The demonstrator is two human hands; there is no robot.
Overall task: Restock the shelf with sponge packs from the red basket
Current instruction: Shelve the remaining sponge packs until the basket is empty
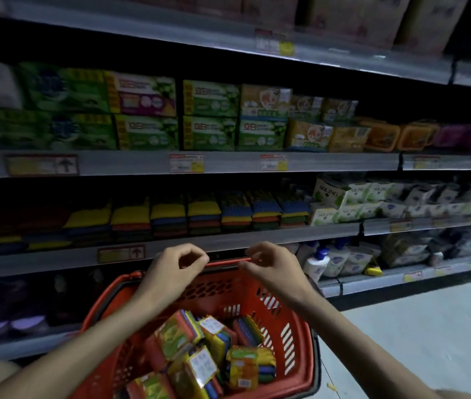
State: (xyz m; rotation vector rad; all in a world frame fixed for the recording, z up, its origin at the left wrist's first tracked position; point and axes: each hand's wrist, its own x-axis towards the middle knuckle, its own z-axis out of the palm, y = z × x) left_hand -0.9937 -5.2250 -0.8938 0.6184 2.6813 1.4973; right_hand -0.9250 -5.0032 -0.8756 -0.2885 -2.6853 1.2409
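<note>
You are gripping the red basket's (286,326) handle (228,262), left hand (176,269) and right hand (271,266) fingers curling narrowly round it, sponge packs (188,335) lying inside.

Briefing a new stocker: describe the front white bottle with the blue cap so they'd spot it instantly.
Find the red plastic basket. Right of its far rim, on the low grey shelf, stands the white blue-capped bottle. It is foremost, with pale pouches to its right.

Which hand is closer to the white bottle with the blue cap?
Right. The right hand is just left of the white bottle, at the far rim of the red basket; the left hand is farther left along that rim.
</note>
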